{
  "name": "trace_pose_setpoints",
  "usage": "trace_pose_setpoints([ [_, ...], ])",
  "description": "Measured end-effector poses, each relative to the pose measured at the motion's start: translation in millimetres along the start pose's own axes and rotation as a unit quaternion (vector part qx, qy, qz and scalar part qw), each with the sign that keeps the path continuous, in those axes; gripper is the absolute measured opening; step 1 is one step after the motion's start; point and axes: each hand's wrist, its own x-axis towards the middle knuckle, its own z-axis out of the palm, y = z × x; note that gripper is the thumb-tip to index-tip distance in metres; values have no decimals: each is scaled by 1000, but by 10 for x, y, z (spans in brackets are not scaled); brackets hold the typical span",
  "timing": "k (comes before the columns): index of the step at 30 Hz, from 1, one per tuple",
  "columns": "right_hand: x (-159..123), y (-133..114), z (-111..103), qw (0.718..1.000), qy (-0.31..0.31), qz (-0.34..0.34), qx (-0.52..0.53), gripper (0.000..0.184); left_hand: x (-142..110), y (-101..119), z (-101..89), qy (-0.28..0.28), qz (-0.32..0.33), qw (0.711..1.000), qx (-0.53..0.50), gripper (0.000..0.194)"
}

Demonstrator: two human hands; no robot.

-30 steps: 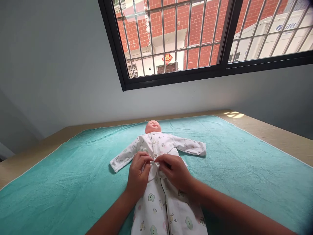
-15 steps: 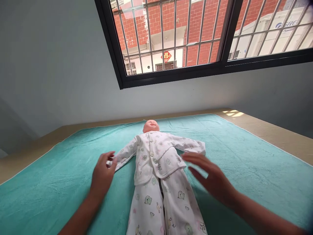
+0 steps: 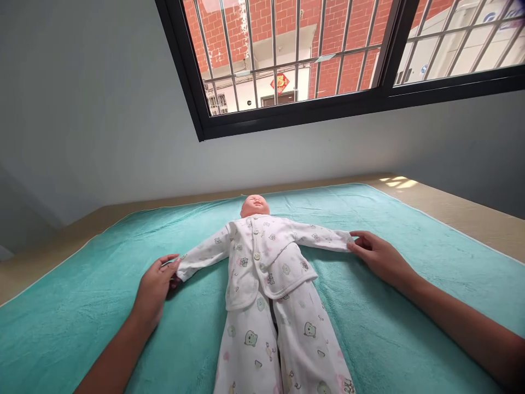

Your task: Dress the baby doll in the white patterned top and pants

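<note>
A baby doll (image 3: 255,205) lies on its back on a teal towel (image 3: 394,306), its head toward the wall. It wears a white printed jacket (image 3: 246,279) with buttons down the front and matching trousers (image 3: 250,361). Both sleeves stretch out to the sides. My left hand (image 3: 153,287) pinches the cuff of the left sleeve (image 3: 205,254), fingers and thumb together at its end. On the other side, my right hand (image 3: 375,254) grips the end of the right sleeve (image 3: 324,238) between thumb and fingers. The trouser legs run out of view at the bottom.
The towel covers most of a wooden table (image 3: 459,205), whose bare edge shows along the back and sides. Behind it stands a grey wall (image 3: 262,164) with a black-framed window (image 3: 295,120) and metal bars. Sunlight patches fall on the table's back right.
My right hand has moved outward from beside the jacket to the right cuff and closed on it. My left hand has shifted left and down, and the left sleeve is drawn outward.
</note>
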Motion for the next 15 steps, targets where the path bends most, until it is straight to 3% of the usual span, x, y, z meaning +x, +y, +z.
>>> trace_pose_setpoints([
  [3,37,33,-44,999,41,15,21,47,76,-17,-67,43,-26,994,-95,57],
  [5,55,56,-59,998,61,16,23,43,121,-45,-103,65,-28,993,-96,53],
  [9,22,56,-33,996,77,-16,-39,39,146,-86,-128,73,30,993,90,38],
  [13,-155,-118,28,972,163,-137,-103,42,11,-55,-60,98,225,928,280,31],
  [15,-312,-282,91,960,151,-222,-80,37,-157,-3,36,78,308,902,292,28],
])
